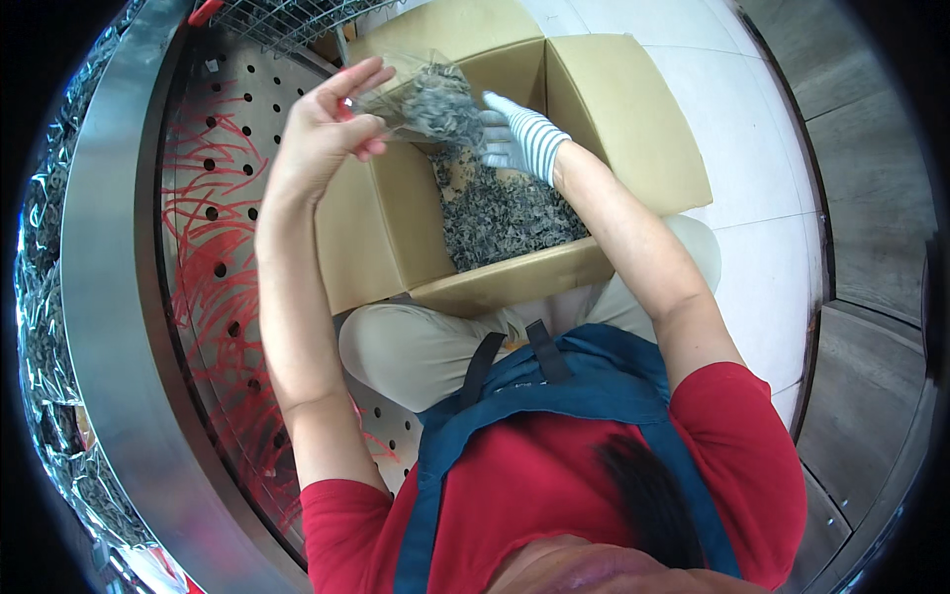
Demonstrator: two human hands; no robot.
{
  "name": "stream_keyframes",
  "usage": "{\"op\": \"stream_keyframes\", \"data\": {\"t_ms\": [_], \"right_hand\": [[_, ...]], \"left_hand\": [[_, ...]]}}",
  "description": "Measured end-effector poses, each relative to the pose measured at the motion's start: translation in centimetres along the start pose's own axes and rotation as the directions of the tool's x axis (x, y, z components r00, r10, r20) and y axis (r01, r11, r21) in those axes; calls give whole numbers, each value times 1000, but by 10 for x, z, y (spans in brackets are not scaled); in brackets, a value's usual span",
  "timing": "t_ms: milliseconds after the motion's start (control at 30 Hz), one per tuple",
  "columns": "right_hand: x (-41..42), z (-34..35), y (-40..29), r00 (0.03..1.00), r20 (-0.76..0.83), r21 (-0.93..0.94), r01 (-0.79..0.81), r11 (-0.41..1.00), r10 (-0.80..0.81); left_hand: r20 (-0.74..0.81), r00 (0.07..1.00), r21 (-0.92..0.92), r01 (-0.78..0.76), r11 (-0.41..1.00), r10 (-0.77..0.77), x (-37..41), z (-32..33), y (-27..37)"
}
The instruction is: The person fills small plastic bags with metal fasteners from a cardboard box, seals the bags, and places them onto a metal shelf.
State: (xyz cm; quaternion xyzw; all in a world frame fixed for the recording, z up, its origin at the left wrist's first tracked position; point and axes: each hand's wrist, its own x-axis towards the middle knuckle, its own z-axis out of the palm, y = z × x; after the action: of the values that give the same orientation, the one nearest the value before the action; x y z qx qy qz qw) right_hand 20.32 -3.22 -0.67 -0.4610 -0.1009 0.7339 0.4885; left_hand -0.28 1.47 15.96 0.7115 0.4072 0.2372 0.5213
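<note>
My left hand (334, 119), bare, holds the top of a clear plastic bag (390, 100) between thumb and fingers. Dark grey-green dried flakes (443, 104) fill the bag's lower part. Against the bag's right side rests my right hand (519, 137), in a striped white-and-grey glove, fingers slightly bent; whether it grips the bag is unclear. Both hands are above an open cardboard box (415, 215), whose floor is partly covered by loose dried flakes (505, 219) of the same kind. The box stands before my bent legs.
At the left is a curved metal counter edge (111, 245) with filled clear bags (44, 297) beyond it. Beside the box lies a perforated metal panel (230, 193) with red marks. A wire basket (289, 18) is at the top left, pale floor tiles (764, 185) at the right.
</note>
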Motion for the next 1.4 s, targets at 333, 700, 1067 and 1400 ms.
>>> {"op": "stream_keyframes", "data": {"t_ms": [333, 700, 1067, 1400], "right_hand": [[26, -28, 18, 984, -167, -97, 47, 994, -63], [86, -62, 45, 931, -352, -749, -345, 566, 101], [177, -140, 75, 940, -327, -834, -337, -438, -100], [206, -152, 114, 933, -359, -815, -319, -483, -11]], "left_hand": [[-72, 981, 213, 192, 958, -181, -15, 46, -116], [-107, 990, 435, 129, 891, -92, -12, 54, -155], [-169, 985, 470, 48, 881, 37, -8, 49, -173], [-152, 987, 487, 33, 873, 48, -4, 56, -172]]}}
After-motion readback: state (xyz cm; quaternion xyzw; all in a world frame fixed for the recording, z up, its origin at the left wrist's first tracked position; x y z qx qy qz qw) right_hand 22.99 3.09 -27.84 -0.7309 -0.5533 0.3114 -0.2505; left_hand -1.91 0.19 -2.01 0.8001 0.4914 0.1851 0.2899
